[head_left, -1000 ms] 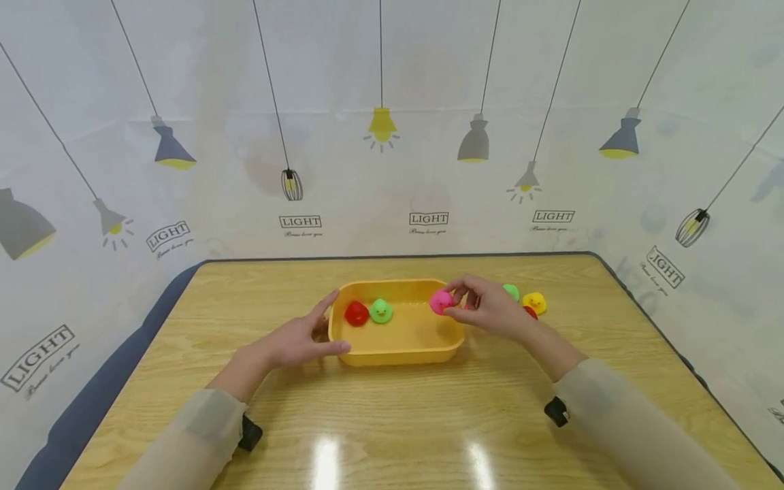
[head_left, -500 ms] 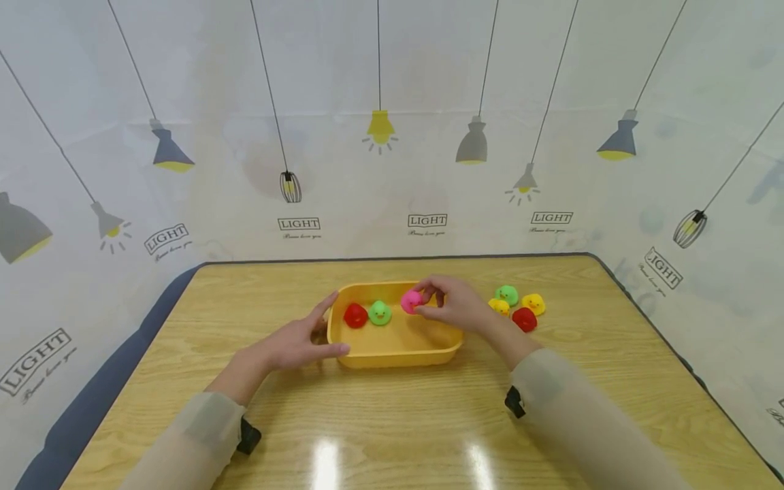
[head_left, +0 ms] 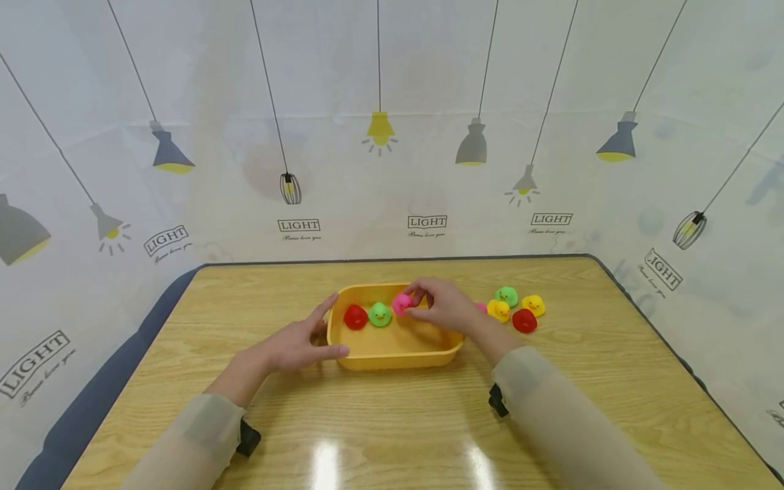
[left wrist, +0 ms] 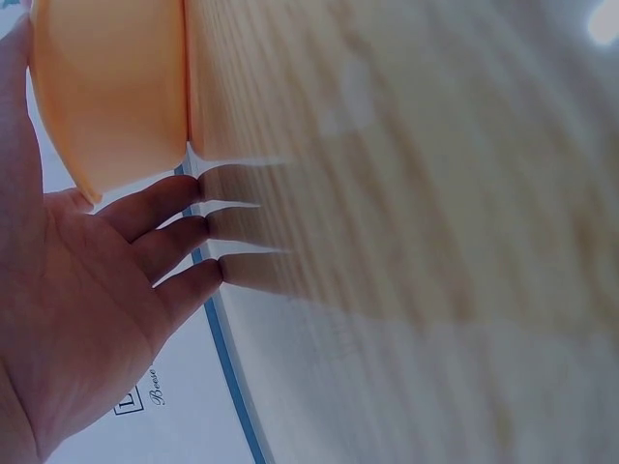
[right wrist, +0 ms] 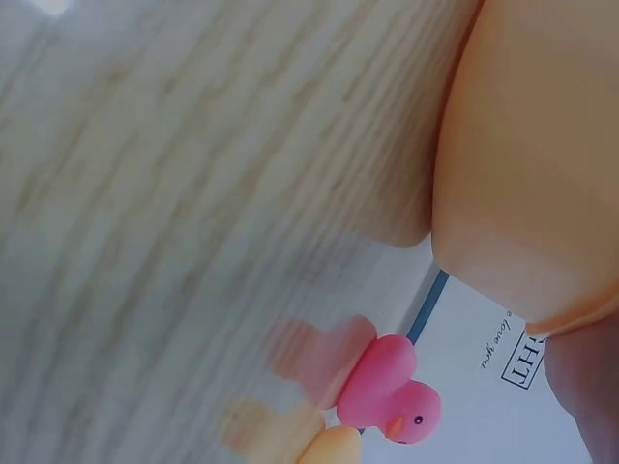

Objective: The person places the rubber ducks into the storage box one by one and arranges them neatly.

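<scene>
My right hand (head_left: 444, 309) pinches a pink duck (head_left: 401, 303) over the tub (head_left: 392, 354), at 3 o'clock of the green duck (head_left: 380, 314). Left hand (head_left: 292, 344), fingers straight, touches the tub's 9 o'clock wall.

Seven toy ducks (head_left: 380, 314) show in all, two pink, two red, two green, one yellow, plus one yellow tub (head_left: 392, 347).

Pink duck (head_left: 401, 303) farther over tray (head_left: 392, 350)

Bright even light, two glare spots on the table (head_left: 392, 435), wide-angle edge bending, both wrist views blurred
</scene>
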Demonstrator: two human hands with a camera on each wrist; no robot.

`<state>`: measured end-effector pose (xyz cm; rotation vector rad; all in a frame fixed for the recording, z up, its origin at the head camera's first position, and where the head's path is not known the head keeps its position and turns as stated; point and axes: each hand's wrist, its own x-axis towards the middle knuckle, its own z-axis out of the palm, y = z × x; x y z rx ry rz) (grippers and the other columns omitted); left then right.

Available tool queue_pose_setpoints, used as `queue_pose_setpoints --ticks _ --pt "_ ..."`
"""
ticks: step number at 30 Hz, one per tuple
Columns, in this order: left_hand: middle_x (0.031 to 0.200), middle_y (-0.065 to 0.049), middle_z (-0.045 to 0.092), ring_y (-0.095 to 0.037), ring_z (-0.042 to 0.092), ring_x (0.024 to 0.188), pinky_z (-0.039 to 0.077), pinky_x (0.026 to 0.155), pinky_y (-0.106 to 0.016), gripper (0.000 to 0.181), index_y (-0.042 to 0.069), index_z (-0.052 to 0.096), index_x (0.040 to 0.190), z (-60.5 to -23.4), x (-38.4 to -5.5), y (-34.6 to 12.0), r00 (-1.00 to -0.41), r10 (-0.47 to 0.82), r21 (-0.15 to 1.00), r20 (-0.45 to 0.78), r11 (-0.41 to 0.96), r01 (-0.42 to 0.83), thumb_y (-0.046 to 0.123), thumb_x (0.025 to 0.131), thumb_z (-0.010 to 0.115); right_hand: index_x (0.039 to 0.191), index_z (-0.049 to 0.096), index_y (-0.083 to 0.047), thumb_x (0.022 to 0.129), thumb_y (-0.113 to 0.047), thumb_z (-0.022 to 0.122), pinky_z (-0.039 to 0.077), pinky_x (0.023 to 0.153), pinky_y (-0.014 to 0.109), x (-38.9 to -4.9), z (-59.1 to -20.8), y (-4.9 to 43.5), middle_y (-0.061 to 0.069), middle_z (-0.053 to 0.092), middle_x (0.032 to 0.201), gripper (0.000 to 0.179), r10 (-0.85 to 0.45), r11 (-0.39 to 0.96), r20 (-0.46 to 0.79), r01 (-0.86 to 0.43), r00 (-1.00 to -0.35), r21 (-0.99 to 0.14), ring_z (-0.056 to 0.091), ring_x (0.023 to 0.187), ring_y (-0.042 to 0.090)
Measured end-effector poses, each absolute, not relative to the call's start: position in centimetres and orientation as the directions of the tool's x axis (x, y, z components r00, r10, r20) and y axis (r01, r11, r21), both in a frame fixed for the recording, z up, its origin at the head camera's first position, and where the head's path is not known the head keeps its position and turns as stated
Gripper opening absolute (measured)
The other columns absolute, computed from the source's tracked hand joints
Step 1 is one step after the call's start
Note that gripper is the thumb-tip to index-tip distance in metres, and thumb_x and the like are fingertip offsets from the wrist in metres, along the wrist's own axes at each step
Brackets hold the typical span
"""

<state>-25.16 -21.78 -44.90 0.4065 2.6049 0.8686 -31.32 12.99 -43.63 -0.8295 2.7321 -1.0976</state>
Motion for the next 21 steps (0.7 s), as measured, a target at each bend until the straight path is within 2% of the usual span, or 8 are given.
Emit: queue_pose_setpoints --ticks 9,15,21 --pt "0.164 -0.021 0.056 -0.046 0.054 0.149 0.041 0.123 -0.070 0.115 0.045 -0.002 0.176 -44.82 -24.96 -21.73 -0.891 0.389 0.626 -0.236 0.762 0.167 0.076 0.094 0.071 0.127 0.075 -0.019 0.098 -0.034 0.085 0.050 0.082 0.033 -31.28 -44.19 12.82 -0.004 0.073 0.103 0.034 -0.474 0.697 0.030 -0.396 -0.880 -0.597 0.059 0.089 0.017" --pt "0.164 -0.022 0.056 -0.046 0.055 0.148 0.040 0.123 -0.070 0.116 0.045 -0.002 0.176 -44.90 -24.98 -21.63 -0.890 0.388 0.625 -0.241 0.763 0.163 0.077 0.093 0.072 0.128 0.073 -0.023 0.099 -0.043 0.083 0.053 0.088 0.035 -31.19 -44.30 12.66 -0.008 0.074 0.104 0.036 -0.449 0.773 -0.022 -0.376 -0.893 -0.511 0.062 0.092 0.015" --pt "0.164 -0.022 0.056 -0.044 0.057 0.146 0.042 0.122 -0.070 0.115 0.048 -0.002 0.175 -44.94 -25.05 -21.64 -0.891 0.380 0.627 -0.246 0.764 0.153 0.077 0.093 0.072 0.128 0.073 -0.024 0.099 -0.043 0.082 0.055 0.092 0.038 -30.90 -44.00 12.44 -0.008 0.074 0.105 0.035 -0.439 0.804 -0.041 -0.372 -0.898 -0.464 0.064 0.092 0.015"
